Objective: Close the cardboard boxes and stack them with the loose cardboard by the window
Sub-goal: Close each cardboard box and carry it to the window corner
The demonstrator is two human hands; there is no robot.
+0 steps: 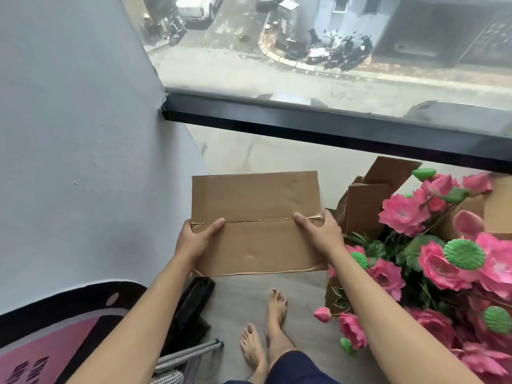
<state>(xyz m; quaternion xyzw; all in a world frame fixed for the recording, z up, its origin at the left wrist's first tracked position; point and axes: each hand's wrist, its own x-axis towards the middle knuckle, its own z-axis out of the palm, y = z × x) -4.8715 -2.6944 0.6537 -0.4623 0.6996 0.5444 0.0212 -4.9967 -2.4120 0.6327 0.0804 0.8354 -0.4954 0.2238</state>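
— Where's the box right now?

— I hold the closed cardboard box [257,220] in the air in front of me, above the floor [299,309] and my 2 bare feet [266,328], facing the window [318,65]. Thin string [260,220] runs across its top.

— And your hands?

— My left hand [195,239] grips the left edge, thumb lying on top along the string. My right hand [322,231] grips the right edge the same way.

— The loose cardboard?

— The loose cardboard [368,200] stands on the floor to my right, just below the window frame [332,128], beside pink artificial flowers [432,245]. The box does not touch it.
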